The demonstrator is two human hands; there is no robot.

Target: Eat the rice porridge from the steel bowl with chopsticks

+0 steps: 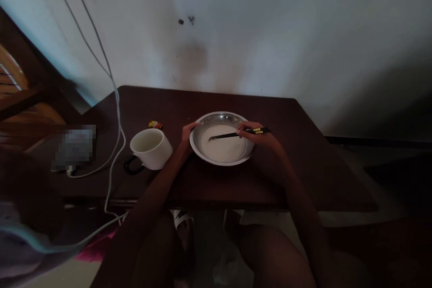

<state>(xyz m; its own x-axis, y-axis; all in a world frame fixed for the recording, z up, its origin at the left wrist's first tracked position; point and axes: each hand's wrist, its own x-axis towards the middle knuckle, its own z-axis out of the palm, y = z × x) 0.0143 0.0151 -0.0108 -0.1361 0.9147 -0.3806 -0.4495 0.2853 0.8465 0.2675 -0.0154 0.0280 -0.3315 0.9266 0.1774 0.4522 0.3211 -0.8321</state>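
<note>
A round steel bowl point(216, 119) holding a white batter sits in the middle of a dark wooden table point(303, 162). My left hand point(186, 137) grips the bowl's left rim with curled fingers. My right hand point(254, 134) is closed on a pair of dark chopsticks with yellow bands point(236, 134); their tips lie in the white batter near the bowl's centre.
A white mug with a dark handle point(148, 148) stands left of the bowl. A small yellow and red object point(155, 124) lies behind it. White cables point(116, 112) hang down across the table's left side. A blurred patch point(76, 144) is at far left. A wall rises behind.
</note>
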